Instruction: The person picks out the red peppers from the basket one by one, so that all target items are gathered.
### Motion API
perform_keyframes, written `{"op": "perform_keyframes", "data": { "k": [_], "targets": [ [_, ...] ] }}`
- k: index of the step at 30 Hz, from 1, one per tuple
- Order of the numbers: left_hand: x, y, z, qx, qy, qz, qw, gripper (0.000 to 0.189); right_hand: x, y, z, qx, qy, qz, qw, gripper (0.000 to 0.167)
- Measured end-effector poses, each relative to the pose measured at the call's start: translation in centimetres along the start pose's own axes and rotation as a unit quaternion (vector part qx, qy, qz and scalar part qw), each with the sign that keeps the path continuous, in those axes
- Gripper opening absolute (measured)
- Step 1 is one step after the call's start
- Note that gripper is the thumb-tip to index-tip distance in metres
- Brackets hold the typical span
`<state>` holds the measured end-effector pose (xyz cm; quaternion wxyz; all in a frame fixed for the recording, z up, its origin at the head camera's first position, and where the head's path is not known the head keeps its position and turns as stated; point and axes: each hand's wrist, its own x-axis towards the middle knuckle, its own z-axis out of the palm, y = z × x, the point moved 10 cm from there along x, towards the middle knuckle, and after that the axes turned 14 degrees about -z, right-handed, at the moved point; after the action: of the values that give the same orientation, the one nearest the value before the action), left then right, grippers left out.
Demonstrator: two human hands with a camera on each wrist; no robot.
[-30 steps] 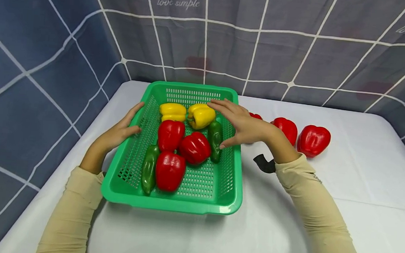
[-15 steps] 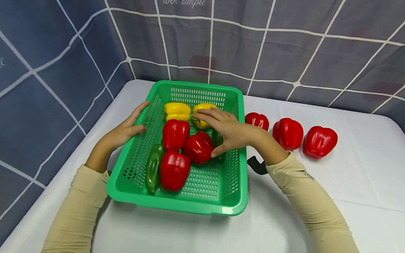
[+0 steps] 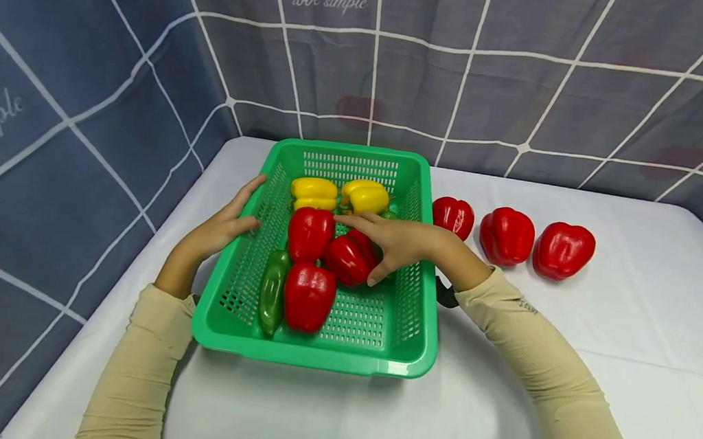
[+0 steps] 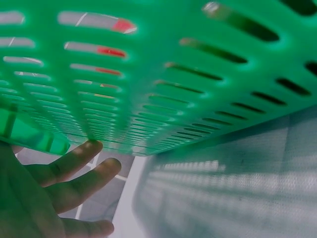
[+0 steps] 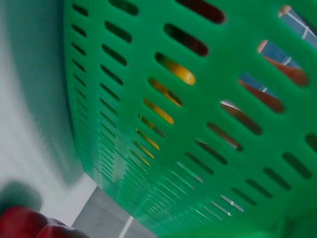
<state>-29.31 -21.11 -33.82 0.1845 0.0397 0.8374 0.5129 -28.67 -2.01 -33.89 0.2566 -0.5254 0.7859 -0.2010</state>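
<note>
A green plastic basket [image 3: 340, 363] with slotted walls holds red bell peppers, yellow bell peppers and green peppers. My left hand [image 3: 220, 230] rests against its left side, thumb at the rim; in the left wrist view the straight fingers [image 4: 81, 186] spread along the outer wall. My right hand [image 3: 402, 244] reaches over the right rim, fingers stretched across the far side of a red bell pepper [image 3: 348, 259] and thumb at its right side. It partly covers a green pepper at the right. The right wrist view shows mostly the slotted wall [image 5: 133, 148], with the hand hidden.
Three red bell peppers [image 3: 507, 236] lie in a row on the white tablecloth [image 3: 642, 304], right of the basket. Something black [image 3: 445, 294] shows below the right wrist. A dark checked curtain [image 3: 424, 80] hangs behind the table and along its left.
My right hand has moved left and down, from over the right-hand green pepper to the middle red bell pepper. The left hand stays at the basket's side. The head view has shifted slightly.
</note>
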Motion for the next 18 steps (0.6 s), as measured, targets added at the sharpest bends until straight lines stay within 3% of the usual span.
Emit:
{"op": "perform_keyframes", "data": {
  "k": [8,18],
  "targets": [
    [0.14,0.07,-0.07,0.007,0.0,0.0,1.0,0.08,0.5,0.65,0.9,-0.064,-0.042,0.038,0.9964,0.097],
    [0.27,0.03,0.01,0.003,-0.001,0.001,1.0,0.079,0.56,0.84,0.76,-0.147,-0.035,0.056,0.987,0.098]
  ]
}}
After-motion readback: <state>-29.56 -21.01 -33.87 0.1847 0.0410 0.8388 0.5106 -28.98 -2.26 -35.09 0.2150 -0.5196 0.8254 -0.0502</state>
